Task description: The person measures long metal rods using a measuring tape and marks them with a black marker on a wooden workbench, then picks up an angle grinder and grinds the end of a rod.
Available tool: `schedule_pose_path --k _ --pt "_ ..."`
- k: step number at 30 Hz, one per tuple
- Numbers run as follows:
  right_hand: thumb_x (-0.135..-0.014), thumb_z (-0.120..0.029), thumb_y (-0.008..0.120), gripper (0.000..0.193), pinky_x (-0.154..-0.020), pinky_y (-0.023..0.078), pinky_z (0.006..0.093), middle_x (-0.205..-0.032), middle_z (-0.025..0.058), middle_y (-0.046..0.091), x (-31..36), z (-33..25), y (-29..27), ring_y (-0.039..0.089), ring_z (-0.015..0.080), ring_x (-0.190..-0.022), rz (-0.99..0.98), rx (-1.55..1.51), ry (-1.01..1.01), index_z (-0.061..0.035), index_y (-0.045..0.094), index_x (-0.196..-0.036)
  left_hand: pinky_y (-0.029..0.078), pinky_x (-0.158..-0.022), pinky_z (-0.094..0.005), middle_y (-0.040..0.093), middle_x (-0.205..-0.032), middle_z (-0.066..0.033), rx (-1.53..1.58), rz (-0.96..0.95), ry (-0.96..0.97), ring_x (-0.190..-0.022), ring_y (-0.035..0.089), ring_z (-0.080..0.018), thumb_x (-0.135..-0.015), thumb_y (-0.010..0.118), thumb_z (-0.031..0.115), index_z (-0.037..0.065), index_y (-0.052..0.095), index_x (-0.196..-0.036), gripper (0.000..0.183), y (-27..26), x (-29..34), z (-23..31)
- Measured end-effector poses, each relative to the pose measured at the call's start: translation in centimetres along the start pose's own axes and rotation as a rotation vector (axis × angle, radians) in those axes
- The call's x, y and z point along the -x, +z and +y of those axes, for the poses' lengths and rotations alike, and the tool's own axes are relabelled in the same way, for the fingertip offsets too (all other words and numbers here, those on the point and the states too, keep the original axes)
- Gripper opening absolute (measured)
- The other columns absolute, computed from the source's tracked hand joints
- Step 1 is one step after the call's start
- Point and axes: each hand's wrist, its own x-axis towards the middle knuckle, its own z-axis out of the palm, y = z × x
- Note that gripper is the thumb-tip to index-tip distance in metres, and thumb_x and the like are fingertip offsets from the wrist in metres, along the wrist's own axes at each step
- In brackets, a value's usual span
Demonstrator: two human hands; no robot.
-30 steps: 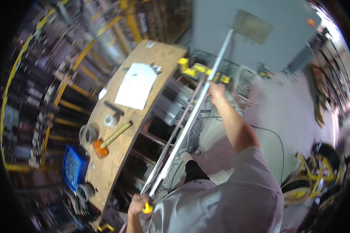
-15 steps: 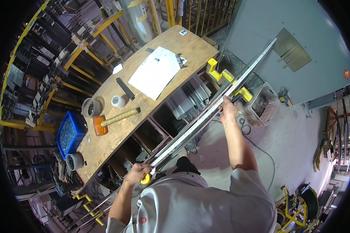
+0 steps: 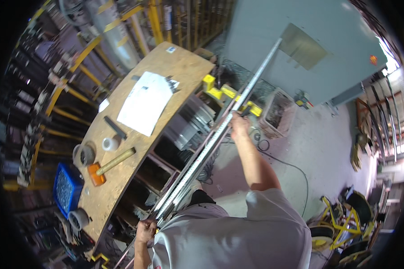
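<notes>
The left hand [image 3: 147, 231] is closest to the body, curled shut on the near end of the measuring tape [image 3: 256, 77]. A bit of yellow peeks out there, and it may be the tape's case. This hand should hold that end tight, so it does not slip.

From there the tape lies in a long, straight line on the thin metal bars [image 3: 171, 204], beside the worktop [image 3: 179, 74]. It is best to keep it flat and right along the bars, since a crooked tape gives a wrong number.

Further up, the right hand [image 3: 240, 123] is wrapped around the tape and, it seems, the bars too. A soft but steady squeeze works best, because the tape's edge could be sharp.

Past that hand, the tape goes by the yellow blocks [image 3: 217, 93]. Its far end is near the big grey panel [image 3: 256, 27], so watch for bumps. I can't tell if they touch.
</notes>
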Motion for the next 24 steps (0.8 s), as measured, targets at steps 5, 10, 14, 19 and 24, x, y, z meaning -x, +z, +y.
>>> schedule_pose_path --k 5,10,14,19,24 --pt "-0.096 -0.012 0.064 0.009 -0.048 0.038 0.0269 -0.072 0.0015 0.063 1.6 -3.3 0.0 0.053 0.0115 -0.054 -0.056 0.017 0.023 -0.0052 0.066 -0.091 0.030 -0.049 -0.0285 0.044 -0.055 0.0043 0.030 0.023 0.041 -0.054 0.038 -0.0058 -0.092 0.053 0.004 0.004 0.048 -0.059 0.033 0.9 -0.8 2.0" --pt "-0.096 -0.010 0.065 0.007 -0.044 0.037 0.0283 -0.069 0.0029 0.061 0.8 -1.9 0.2 0.050 0.0115 -0.050 -0.047 0.003 0.048 -0.0041 0.065 -0.092 0.027 -0.048 -0.0265 0.044 -0.055 0.0047 0.101 0.019 -0.008 -0.052 0.037 -0.0055 -0.096 0.052 0.006 0.006 0.046 -0.058 0.038 0.6 -0.7 0.4" --pt "-0.094 -0.008 0.066 0.005 -0.044 0.041 0.0310 -0.072 0.0048 0.063 0.8 -0.7 0.0 0.053 0.0146 -0.051 -0.021 0.011 0.018 -0.0031 0.066 -0.094 0.029 -0.040 -0.0257 0.049 -0.053 0.0045 0.078 0.046 -0.015 -0.045 0.043 -0.0045 -0.099 0.053 0.009 0.004 0.054 -0.061 0.039 0.0 -0.2 -0.2" --pt "-0.096 -0.013 0.065 0.009 -0.051 0.047 0.0284 -0.075 0.0042 0.066 3.8 -1.3 0.3 0.061 0.0145 -0.058 -0.066 0.087 0.038 -0.0046 0.065 -0.093 0.038 -0.044 -0.0270 0.053 -0.052 -0.0010 0.081 0.077 -0.100 -0.046 0.048 -0.0077 -0.096 0.055 0.005 -0.002 0.061 -0.071 0.027 -0.9 1.5 -2.2" --pt "-0.095 -0.015 0.066 0.010 -0.051 0.049 0.0293 -0.076 0.0050 0.067 3.9 0.0 0.1 0.061 0.0149 -0.058 -0.062 0.102 0.047 -0.0055 0.066 -0.092 0.039 -0.043 -0.0274 0.053 -0.054 -0.0018 0.105 0.015 -0.025 -0.046 0.050 -0.0095 -0.092 0.051 0.003 0.000 0.057 -0.072 0.022 -1.9 2.1 -2.6"
